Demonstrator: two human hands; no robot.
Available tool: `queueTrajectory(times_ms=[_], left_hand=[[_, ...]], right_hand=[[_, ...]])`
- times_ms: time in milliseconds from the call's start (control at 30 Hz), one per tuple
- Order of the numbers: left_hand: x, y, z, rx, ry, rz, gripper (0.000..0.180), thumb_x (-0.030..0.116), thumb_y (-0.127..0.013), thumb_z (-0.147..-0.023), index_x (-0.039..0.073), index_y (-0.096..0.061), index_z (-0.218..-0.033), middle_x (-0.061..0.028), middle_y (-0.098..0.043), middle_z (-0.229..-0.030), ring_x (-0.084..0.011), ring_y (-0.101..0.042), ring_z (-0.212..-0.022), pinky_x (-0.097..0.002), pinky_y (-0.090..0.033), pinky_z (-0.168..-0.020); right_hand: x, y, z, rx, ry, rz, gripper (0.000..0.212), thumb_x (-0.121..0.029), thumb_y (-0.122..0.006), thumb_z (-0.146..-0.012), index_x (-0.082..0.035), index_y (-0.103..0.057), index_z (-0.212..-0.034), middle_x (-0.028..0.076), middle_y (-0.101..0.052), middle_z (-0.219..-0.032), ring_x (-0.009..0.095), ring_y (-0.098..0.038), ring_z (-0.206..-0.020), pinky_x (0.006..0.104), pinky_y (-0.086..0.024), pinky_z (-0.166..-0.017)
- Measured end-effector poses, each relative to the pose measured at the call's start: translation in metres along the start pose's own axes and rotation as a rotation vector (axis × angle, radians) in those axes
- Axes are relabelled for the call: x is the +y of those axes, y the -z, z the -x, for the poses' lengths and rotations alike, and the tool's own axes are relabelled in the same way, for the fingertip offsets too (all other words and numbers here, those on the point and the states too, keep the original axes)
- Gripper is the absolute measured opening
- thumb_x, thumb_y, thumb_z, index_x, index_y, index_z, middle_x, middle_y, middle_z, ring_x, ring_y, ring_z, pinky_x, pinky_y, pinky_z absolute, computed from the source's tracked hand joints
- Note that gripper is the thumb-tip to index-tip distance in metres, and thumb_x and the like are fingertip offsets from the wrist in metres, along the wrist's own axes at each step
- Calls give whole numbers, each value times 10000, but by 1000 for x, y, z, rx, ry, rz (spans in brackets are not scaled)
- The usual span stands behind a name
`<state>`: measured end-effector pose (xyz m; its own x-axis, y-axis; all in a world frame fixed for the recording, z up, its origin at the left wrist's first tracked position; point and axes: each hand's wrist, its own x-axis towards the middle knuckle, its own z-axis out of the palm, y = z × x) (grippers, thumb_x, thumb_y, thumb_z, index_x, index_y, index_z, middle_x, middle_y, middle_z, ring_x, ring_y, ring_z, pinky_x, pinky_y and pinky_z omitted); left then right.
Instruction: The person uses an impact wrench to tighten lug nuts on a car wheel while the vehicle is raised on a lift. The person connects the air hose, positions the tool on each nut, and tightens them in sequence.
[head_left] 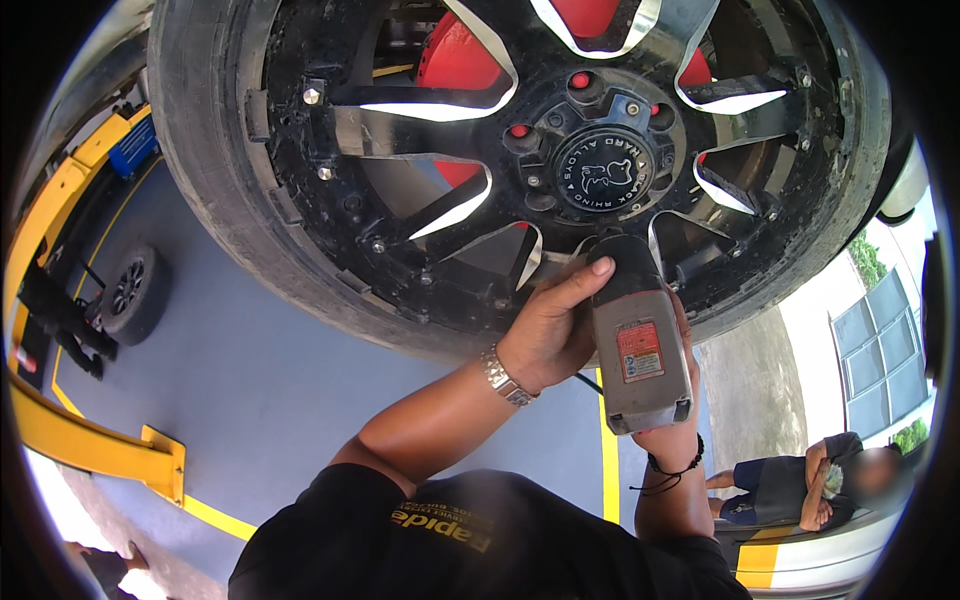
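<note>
In front of me hangs a large black alloy wheel (345, 215) with bright silver-edged spokes and a dirty tyre (205, 170) around it. Red shows in several lug holes near the round centre cap (603, 170). Both my hands hold a cordless impact wrench (640, 300), its grey battery facing me and its dark head against the lower hub area. My left hand (555, 325) is closed on its left side, thumb on top of the housing. My right hand (684, 325) wraps the handle from the right, mostly behind the battery. The tool's tip is hidden.
Yellow lift arms (90, 430) reach in at the left. Another wheel (135, 295) is on the blue-grey floor there, beside a person in dark clothes (60, 310). At the lower right stands a person with crossed arms (815, 485). Yellow lines (609, 450) mark the floor.
</note>
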<state>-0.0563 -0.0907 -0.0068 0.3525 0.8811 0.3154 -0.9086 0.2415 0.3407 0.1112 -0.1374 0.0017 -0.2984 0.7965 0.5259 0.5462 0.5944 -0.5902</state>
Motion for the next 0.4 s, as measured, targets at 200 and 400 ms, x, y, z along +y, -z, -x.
queueTrajectory(times_ms=[200, 400], left_hand=[[-8, 5, -19, -82, 5, -12, 498, 379, -641, -885, 26, -564, -1227, -160, -618, -1184, -235, -629, -1075, -388, -516, -943], [-8, 4, -19, -53, 17, -30, 503, 376, -631, -880, 22, -565, -1231, -139, -632, -1189, -239, -634, -1062, -393, -515, -946]], right_hand=[[1, -3, -5, -20, 0, 178, 873, -244, -804, -705, -12, -395, -1440, 220, -445, -1446, 308, -621, -1170, 373, -541, -900], [-1, -13, -6, 119, 84, 196, 745, -278, -805, -692, -67, -525, -1349, 239, -441, -1435, 363, -649, -1095, 404, -568, -849]])
